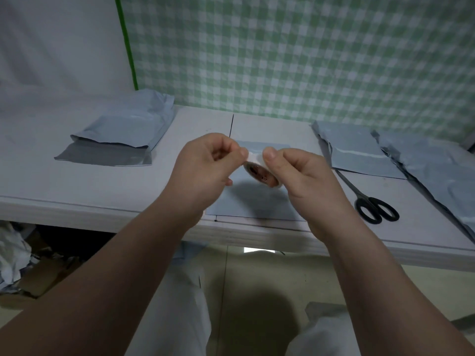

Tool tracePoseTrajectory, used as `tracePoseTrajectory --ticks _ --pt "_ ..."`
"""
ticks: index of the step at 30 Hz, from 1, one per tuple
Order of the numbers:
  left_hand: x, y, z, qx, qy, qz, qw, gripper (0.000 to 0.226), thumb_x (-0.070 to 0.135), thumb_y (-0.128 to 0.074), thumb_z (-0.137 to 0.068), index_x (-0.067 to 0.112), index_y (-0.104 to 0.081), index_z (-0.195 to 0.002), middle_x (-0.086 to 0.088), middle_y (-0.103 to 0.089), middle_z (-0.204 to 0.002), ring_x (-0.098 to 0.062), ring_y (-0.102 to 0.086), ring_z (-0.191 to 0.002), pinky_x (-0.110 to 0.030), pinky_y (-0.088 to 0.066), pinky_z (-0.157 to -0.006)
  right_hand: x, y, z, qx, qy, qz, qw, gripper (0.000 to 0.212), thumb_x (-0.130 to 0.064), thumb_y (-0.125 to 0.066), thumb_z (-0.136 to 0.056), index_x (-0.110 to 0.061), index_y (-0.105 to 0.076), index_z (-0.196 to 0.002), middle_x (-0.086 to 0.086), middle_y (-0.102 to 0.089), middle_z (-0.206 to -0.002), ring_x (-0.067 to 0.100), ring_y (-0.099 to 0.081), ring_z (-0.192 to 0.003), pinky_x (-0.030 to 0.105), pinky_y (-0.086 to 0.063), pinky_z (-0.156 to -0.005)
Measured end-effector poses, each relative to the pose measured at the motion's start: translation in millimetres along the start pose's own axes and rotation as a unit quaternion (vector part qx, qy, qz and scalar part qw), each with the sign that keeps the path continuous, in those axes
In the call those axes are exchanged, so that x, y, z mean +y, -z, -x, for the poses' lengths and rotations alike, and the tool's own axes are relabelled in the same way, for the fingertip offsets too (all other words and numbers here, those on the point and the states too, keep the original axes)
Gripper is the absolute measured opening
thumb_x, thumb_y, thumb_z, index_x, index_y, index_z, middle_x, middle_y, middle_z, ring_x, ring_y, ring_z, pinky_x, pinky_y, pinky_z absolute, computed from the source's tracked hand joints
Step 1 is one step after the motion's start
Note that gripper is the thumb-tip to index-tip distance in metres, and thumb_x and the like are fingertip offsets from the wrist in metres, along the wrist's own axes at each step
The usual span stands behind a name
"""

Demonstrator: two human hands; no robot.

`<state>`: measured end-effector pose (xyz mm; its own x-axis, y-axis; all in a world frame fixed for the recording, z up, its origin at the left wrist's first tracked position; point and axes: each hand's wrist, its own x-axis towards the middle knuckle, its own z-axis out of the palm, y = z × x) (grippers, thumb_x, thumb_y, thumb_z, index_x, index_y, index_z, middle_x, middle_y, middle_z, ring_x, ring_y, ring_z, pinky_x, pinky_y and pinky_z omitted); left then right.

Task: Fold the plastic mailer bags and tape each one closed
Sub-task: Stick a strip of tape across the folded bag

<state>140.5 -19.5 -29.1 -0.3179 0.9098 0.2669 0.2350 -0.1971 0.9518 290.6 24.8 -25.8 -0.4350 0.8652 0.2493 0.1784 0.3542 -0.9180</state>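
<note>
Above the table's middle, my right hand [300, 176] grips a small roll of white tape [262, 174]. My left hand [205, 168] pinches the roll's loose end, a short white strip stretched between my two thumbs. Directly under both hands lies a folded grey-blue mailer bag [257, 201], flat near the table's front edge and partly hidden by my hands. A stack of folded mailer bags [120, 132] sits at the back left, with a grey flap sticking out toward me.
Black scissors [370, 201] lie on the white table [102, 186] to the right of my hands. Flat mailer bags [359, 152] spread across the right side. A green checked cloth hangs behind. Crumpled plastic lies under the table at left.
</note>
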Motion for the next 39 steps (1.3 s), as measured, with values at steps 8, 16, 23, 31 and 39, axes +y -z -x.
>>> tracePoseTrajectory --ticks 8,16,23,31,39 --pt "-22 3 -50 0.033 0.122 0.072 0.989 0.02 0.015 -0.061 -0.089 0.018 -0.059 -0.069 0.01 -0.064 -0.063 -0.005 -0.057 -0.067 -0.02 -0.042 -0.054 17 5 -56 -0.063 -0.039 -0.079 0.994 0.036 -0.042 -0.053 -0.088 -0.018 -0.058 -0.062 -0.005 -0.061 -0.064 0.006 -0.055 -0.073 0.027 -0.037 -0.09" --pt "-52 13 -65 0.14 0.113 0.027 0.983 0.023 0.022 -0.067 -0.077 0.022 -0.063 -0.054 -0.001 -0.063 -0.064 -0.01 -0.05 -0.061 -0.024 -0.037 -0.058 35 -3 -91 -0.048 -0.058 0.014 0.997 0.048 -0.042 -0.067 -0.078 -0.01 -0.046 -0.049 -0.002 -0.043 -0.048 0.012 -0.038 -0.052 0.023 -0.03 -0.058" --pt "-58 20 -50 0.114 0.118 -0.125 0.978 0.02 0.022 -0.07 -0.077 0.016 -0.065 -0.058 0.003 -0.057 -0.051 -0.002 -0.047 -0.049 -0.013 -0.038 -0.049 42 -4 -90 -0.026 -0.068 0.017 0.997 0.057 -0.048 -0.063 -0.077 -0.003 -0.038 -0.055 0.006 -0.034 -0.057 0.016 -0.031 -0.057 0.025 -0.024 -0.053" --pt "-63 19 -49 0.103 0.07 -0.236 0.964 0.026 0.029 -0.071 -0.074 0.033 -0.056 -0.053 0.022 -0.056 -0.053 0.003 -0.055 -0.067 -0.006 -0.036 -0.059 51 -11 -82 -0.004 -0.057 0.003 0.998 0.042 -0.036 -0.068 -0.08 -0.012 -0.05 -0.051 -0.001 -0.043 -0.055 0.008 -0.038 -0.054 0.019 -0.029 -0.051" --pt "-69 19 -50 0.086 0.046 -0.307 0.947 0.031 0.027 -0.07 -0.077 0.035 -0.052 -0.054 0.017 -0.053 -0.071 -0.024 -0.056 -0.089 -0.041 -0.046 -0.079 57 -17 -81 0.002 -0.026 0.126 0.992 0.041 -0.027 -0.068 -0.081 -0.007 -0.051 -0.051 -0.011 -0.044 -0.041 0.004 -0.043 -0.048 0.013 -0.03 -0.049"
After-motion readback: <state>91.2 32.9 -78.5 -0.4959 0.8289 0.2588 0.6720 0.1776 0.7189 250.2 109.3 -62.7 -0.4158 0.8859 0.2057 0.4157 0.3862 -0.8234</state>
